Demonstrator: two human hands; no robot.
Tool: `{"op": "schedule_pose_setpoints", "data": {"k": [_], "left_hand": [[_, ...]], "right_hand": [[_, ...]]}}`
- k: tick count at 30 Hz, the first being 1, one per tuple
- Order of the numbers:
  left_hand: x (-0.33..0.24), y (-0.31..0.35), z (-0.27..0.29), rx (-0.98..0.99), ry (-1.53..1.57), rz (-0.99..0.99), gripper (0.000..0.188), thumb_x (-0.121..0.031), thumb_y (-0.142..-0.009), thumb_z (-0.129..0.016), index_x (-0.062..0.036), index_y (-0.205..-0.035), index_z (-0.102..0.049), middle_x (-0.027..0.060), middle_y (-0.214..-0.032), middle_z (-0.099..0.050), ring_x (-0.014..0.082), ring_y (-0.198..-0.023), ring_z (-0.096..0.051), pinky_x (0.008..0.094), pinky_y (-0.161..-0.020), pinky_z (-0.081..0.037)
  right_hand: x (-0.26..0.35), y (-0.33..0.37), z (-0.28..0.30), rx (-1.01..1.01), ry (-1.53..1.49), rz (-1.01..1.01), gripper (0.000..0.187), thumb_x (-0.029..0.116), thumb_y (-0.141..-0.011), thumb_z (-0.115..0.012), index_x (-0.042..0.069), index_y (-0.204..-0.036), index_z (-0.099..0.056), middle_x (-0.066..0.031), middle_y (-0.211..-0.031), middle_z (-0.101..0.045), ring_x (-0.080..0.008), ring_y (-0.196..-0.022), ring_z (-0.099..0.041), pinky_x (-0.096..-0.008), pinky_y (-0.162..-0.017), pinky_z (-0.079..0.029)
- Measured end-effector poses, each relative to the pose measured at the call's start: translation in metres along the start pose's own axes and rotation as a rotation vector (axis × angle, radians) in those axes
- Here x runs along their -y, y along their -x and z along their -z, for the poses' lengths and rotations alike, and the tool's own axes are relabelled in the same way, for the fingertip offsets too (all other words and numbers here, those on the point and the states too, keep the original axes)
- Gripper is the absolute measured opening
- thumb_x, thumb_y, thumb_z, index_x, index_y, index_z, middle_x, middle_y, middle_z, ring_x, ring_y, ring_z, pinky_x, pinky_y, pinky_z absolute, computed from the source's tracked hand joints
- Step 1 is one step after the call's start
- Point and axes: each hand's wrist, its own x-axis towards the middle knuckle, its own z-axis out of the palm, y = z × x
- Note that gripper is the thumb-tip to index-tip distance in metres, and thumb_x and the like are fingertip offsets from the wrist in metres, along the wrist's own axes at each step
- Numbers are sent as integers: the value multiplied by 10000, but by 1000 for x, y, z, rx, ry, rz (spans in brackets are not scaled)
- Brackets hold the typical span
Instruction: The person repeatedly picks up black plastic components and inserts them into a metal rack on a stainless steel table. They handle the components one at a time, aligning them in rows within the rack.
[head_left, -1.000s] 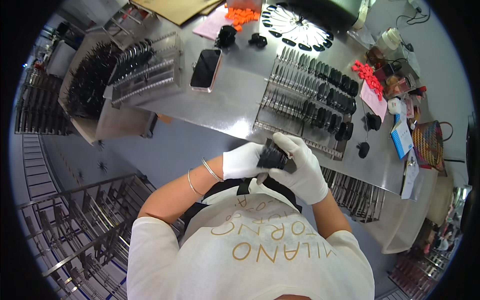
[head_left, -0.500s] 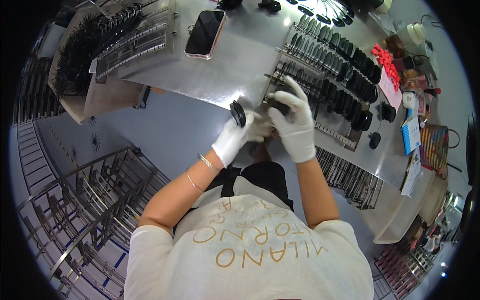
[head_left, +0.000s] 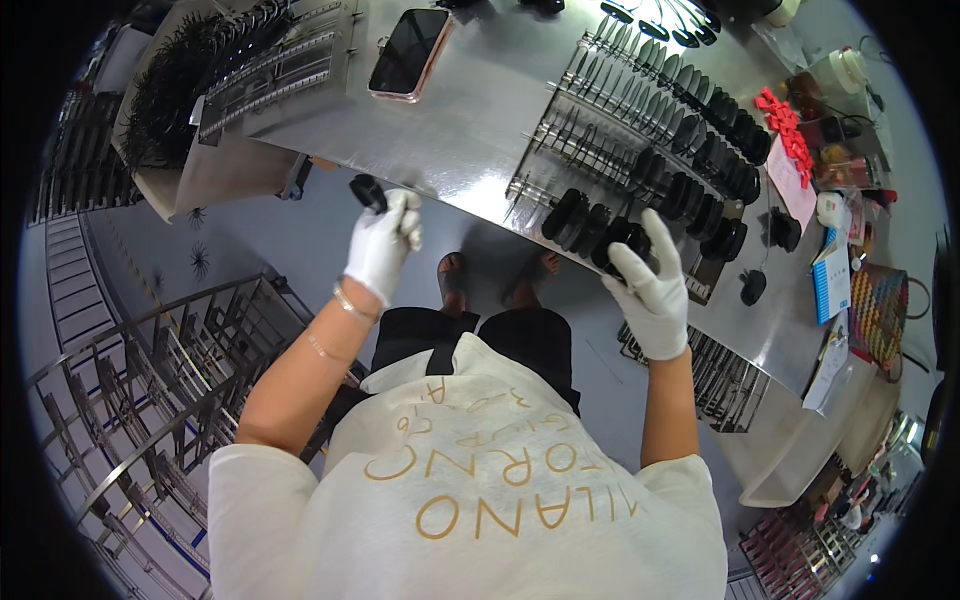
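My left hand, in a white glove, is closed on a black oval piece with a rounded, glossy look, held off the table's front edge. My right hand, gloved as well, has its fingers apart at the near row of the metal rack. Black oval pieces stand on edge along that row, and the right fingers are around or beside the ones at its right end. Whether they touch those pieces is hard to tell. Farther rows hold more dark, thin oval pieces.
A phone lies on the metal table. Red pieces on pink paper, a blue-and-white packet and a woven basket are at the right. At the left are a bin with black bristly strands and metal racks.
My hands have parted: the left moved left with its black piece, the right moved right and down to the near rack row. That row now shows black pieces standing in it.
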Motion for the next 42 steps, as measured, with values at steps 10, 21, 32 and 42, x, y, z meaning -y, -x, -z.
{"op": "schedule_pose_setpoints", "data": {"k": [10, 21, 32, 42], "left_hand": [[-33, 72, -124, 611, -550, 138, 330, -328, -1130, -524, -26, -1085, -648, -11, -662, -544, 76, -563, -483, 232, -549, -394], [30, 26, -146, 1359, -965, -418, 242, -154, -1019, -548, -9, -1156, -686, 120, -826, -746, 324, -747, -732, 435, -700, -583], [-47, -4, -130, 781, -1884, -1246, 720, -315, -809, -814, -71, -1436, -558, 123, -1519, -539, 331, -1441, -479, 509, -1240, -329], [-32, -12, -143, 643, -1807, -1375, 636, -335, -863, -755, -118, -1434, -580, 89, -1502, -563, 317, -1391, -523, 501, -1216, -361]], "right_hand": [[3, -3, -10, -271, 53, 53, 504, -38, -766, -849, 116, -1199, -640, -164, -1309, -560, -316, -1054, -673, -404, -885, -589], [68, 5, 23, 116, -116, 74, 686, 174, -721, -949, 113, -1334, -646, -184, -1399, -580, -305, -1068, -701, -368, -889, -605], [14, -15, -28, -259, -84, 29, 355, -49, -781, -825, 114, -1028, -630, -167, -1366, -582, -284, -938, -717, -395, -739, -594], [7, -12, -19, -252, -330, -129, 320, -51, -812, -811, 106, -1049, -664, -132, -1407, -558, -163, -766, -619, -302, -682, -561]]}}
